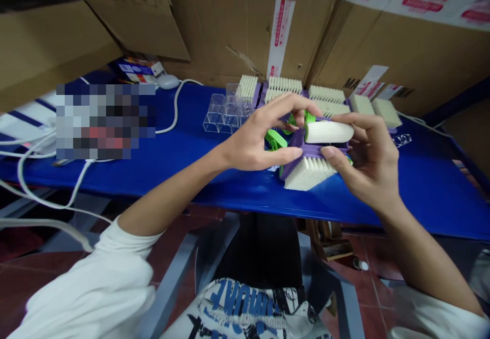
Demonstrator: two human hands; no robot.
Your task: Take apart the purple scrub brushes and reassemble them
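Above the front part of the blue table, both hands are on a purple plastic piece (293,159) with rows of white teeth on its underside. A white ribbed, rounded part (329,131) lies in the top of that piece. My left hand (258,137) has its thumb tip on the purple edge and its fingers bent over the far side, by a bright green part. From the right, my right hand (369,158) pinches the end of the piece between thumb and fingers. Under my left hand lie green plastic clips (275,139), partly hidden.
Several white toothed blocks (327,94) with purple bases line the back of the blue table (184,163). Clear compartment boxes (224,114) stand left of them. Metal springs (402,140) lie at right. White cables (176,105) and a blurred patch are at left; cardboard walls the back.
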